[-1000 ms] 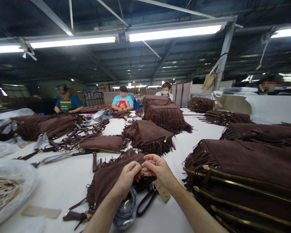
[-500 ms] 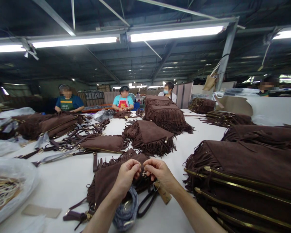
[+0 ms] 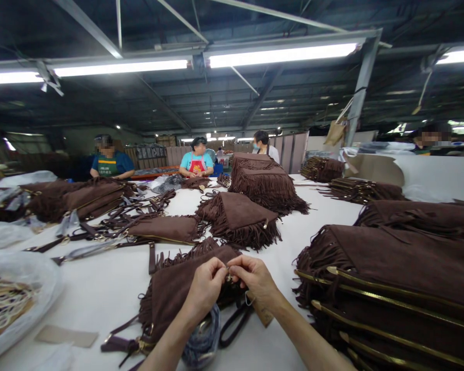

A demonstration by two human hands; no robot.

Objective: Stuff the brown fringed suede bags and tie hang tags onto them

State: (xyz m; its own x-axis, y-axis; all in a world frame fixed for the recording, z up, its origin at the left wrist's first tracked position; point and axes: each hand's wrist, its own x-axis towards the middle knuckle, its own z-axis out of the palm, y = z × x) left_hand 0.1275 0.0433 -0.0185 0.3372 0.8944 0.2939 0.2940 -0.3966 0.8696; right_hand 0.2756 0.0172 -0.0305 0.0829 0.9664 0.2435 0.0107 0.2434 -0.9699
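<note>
Held the left hand point(image 3: 205, 282) curled almost closed above the bag point(image 3: 178, 293), thumb and forefinger pinched together; could not tell its exact hold. Held the right hand point(image 3: 253, 278) just beside it, likewise curled, pinching at a gold fitting point(image 3: 229, 279), too small and too covered to make out fully. Had the fingertips of both meeting or nearly so.

Had the bag lying flat on the white table point(image 3: 112, 288), fringed along its far and left edges, partly hidden by both hands and the left forearm. Saw a tag point(image 3: 263, 313) on a white loop point(image 3: 248, 298) hanging just under the right hand, near a dark strap point(image 3: 225, 337) curved on the table. Saw a plastic-wrapped coil point(image 3: 201, 344) beside the left forearm.

Saw a plastic sack point(image 3: 54, 288) of stringed tags far to the left, near a strip of card point(image 3: 65, 336). Saw a stack point(image 3: 394, 263) of brown, gold-zipped bags to the right, apart from the bag in hand. Saw a fringed pile point(image 3: 261, 180) farther back, and an aproned co-worker point(image 3: 196, 164) across the table.
</note>
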